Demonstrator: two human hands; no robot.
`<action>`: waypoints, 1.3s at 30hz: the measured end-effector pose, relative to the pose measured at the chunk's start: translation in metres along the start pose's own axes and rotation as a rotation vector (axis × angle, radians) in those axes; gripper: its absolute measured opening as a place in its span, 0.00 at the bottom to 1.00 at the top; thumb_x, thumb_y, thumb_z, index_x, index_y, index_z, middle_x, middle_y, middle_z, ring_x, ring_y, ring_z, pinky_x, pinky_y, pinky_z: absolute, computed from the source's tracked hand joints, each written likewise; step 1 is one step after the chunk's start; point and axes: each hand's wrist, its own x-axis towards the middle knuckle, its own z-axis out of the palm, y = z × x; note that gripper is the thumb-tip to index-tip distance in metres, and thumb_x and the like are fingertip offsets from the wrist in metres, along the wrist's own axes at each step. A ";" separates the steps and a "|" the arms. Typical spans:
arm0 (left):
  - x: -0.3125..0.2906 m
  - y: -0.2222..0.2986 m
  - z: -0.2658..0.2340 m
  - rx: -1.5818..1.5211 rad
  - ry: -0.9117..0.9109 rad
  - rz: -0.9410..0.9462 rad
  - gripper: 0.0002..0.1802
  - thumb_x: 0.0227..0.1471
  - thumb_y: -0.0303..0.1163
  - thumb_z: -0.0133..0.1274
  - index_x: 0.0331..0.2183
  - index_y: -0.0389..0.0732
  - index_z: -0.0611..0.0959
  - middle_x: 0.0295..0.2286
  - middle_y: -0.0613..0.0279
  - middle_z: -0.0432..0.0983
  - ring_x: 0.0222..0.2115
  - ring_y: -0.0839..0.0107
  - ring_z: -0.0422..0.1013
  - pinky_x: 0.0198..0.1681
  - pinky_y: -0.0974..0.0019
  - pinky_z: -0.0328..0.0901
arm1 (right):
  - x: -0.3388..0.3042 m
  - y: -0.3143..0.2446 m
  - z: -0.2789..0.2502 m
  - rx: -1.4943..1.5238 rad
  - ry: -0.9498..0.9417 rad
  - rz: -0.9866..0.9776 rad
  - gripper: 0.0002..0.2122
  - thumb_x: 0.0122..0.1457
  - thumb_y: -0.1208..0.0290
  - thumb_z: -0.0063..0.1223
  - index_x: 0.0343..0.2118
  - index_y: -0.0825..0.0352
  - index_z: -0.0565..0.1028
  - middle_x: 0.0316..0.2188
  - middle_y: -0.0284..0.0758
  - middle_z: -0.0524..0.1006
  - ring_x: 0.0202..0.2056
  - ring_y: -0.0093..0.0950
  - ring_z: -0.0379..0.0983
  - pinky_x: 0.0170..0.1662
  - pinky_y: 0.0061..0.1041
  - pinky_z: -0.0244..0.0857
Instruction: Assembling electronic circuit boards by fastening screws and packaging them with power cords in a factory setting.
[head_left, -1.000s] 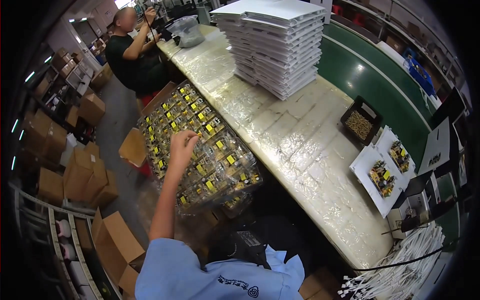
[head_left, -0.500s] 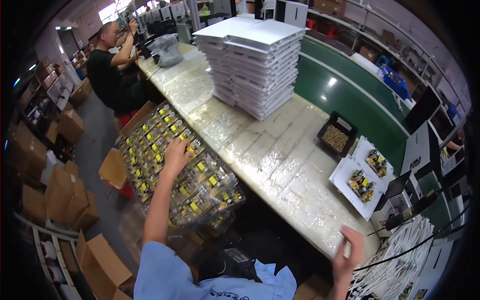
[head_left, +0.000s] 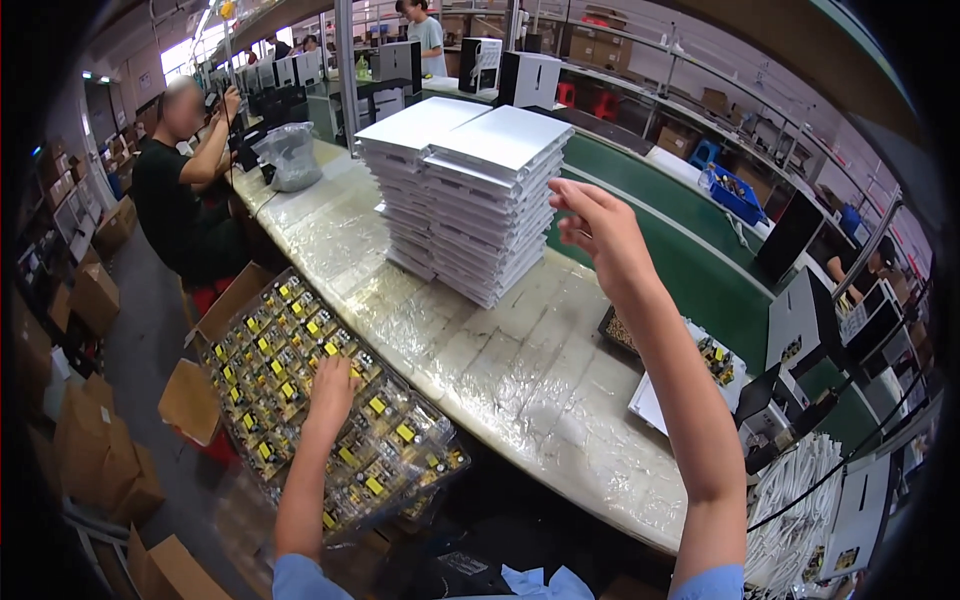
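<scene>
My left hand (head_left: pixel 331 392) is bent down over a clear plastic tray (head_left: pixel 438 425) of circuit boards (head_left: pixel 272 365) with yellow parts. Its fingers are closed on one circuit board among the rows; the fingertips are partly hidden. My right hand (head_left: pixel 603 235) is raised beside a tall stack of white panels (head_left: pixel 500 140) on the table, fingers apart and slightly curled, with nothing in them. Whether its fingertips touch the stack's right side I cannot tell. Partly behind my right forearm, a white panel (head_left: pixel 648 404) lies with a circuit board (head_left: pixel 716 358) on it.
Behind my right forearm is a black bin of small metal parts (head_left: pixel 617 329). White cables (head_left: pixel 800 500) lie bundled at the right. A green conveyor (head_left: pixel 640 215) runs past the table (head_left: pixel 480 400). A co-worker (head_left: pixel 180 190) sits at the far left, near a plastic bag (head_left: pixel 290 158).
My right hand has risen from the table's near right edge to beside the panel stack. My left hand stays over the tray of circuit boards. The view has shifted.
</scene>
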 end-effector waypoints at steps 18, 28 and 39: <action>0.000 -0.001 -0.001 0.001 -0.057 -0.048 0.16 0.46 0.25 0.60 0.38 0.30 0.78 0.38 0.47 0.69 0.43 0.49 0.65 0.46 0.53 0.63 | 0.072 -0.002 0.037 0.192 0.232 0.060 0.11 0.49 0.64 0.68 0.25 0.63 0.76 0.19 0.22 0.64 0.20 0.14 0.54 0.24 0.21 0.51; -0.008 0.004 0.005 0.021 0.023 0.010 0.13 0.48 0.22 0.57 0.37 0.30 0.73 0.36 0.46 0.66 0.40 0.49 0.63 0.44 0.52 0.61 | -0.102 -0.013 -0.027 -0.003 0.298 -0.197 0.08 0.59 0.69 0.55 0.26 0.64 0.70 0.19 0.25 0.63 0.22 0.15 0.59 0.28 0.17 0.55; -0.009 0.049 -0.050 -0.495 0.208 -0.164 0.14 0.62 0.28 0.46 0.47 0.33 0.73 0.36 0.59 0.64 0.37 0.69 0.67 0.43 0.67 0.63 | -0.340 0.058 -0.133 -1.445 0.082 -0.630 0.12 0.42 0.84 0.63 0.31 0.66 0.76 0.20 0.31 0.71 0.20 0.28 0.69 0.23 0.26 0.63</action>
